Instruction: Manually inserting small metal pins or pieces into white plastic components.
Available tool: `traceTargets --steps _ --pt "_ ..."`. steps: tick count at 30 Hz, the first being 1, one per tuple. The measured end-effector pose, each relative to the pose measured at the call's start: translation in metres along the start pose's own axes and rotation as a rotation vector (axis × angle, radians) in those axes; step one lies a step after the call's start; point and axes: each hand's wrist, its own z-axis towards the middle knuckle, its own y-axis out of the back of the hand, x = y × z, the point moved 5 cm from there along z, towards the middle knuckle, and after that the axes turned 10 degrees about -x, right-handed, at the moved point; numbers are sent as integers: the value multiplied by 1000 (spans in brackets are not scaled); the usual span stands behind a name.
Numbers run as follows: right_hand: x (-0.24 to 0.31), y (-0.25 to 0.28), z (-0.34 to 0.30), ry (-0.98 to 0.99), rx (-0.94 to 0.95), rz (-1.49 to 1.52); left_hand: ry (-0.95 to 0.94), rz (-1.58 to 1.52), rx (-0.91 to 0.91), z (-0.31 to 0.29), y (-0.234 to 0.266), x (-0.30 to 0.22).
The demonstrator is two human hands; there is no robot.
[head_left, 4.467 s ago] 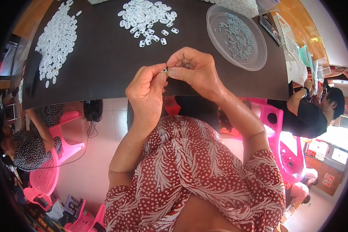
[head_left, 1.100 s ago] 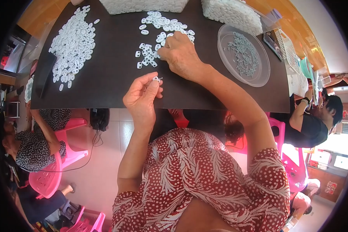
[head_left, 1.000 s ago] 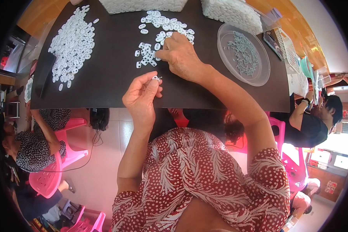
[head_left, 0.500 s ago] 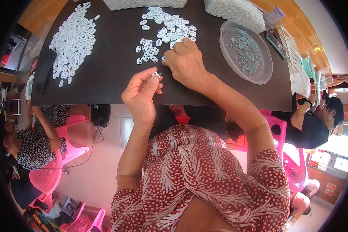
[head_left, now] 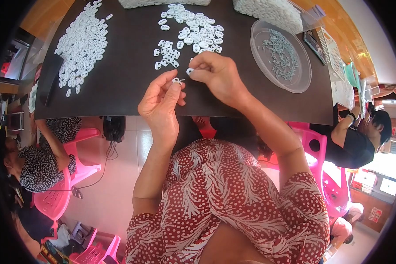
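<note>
Between the thumb and fingers of my left hand (head_left: 162, 102) is a small white plastic piece (head_left: 176, 80) with a thin metal pin sticking out to the right. My right hand (head_left: 220, 78) pinches a white oval piece (head_left: 189, 71) just right of the pin, apart from it. Beyond my hands lies a loose pile of white oval pieces with holes (head_left: 198, 31). A smaller group of squarish white pieces (head_left: 167, 55) lies to its left. To the right, a round clear plastic tray (head_left: 260, 66) holds many small greyish-green pins (head_left: 282, 53).
A large heap of white oval pieces (head_left: 83, 46) covers the table's left side, beside a dark flat object (head_left: 53, 83). Clear bins of white pieces (head_left: 268, 13) stand at the back. A phone (head_left: 314, 46) and a white basket (head_left: 332, 53) lie far right. People sit on both sides.
My right hand has drawn back from the oval pile toward my left hand, now with a white oval piece in its fingertips. My left hand has stayed nearly still.
</note>
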Motion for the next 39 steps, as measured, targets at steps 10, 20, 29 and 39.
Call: traceTargets --steps 10,20,29,39 --pt "-13 9 -14 -494 82 713 67 -7 42 -10 -11 0" --pt "-10 8 -20 -490 -12 761 58 32 20 -14 -12 1" --pt "-6 7 -25 -410 -45 708 102 26 -33 -16 -12 3" --pt "1 5 -31 -358 -157 613 101 20 -38 -18 -11 7"
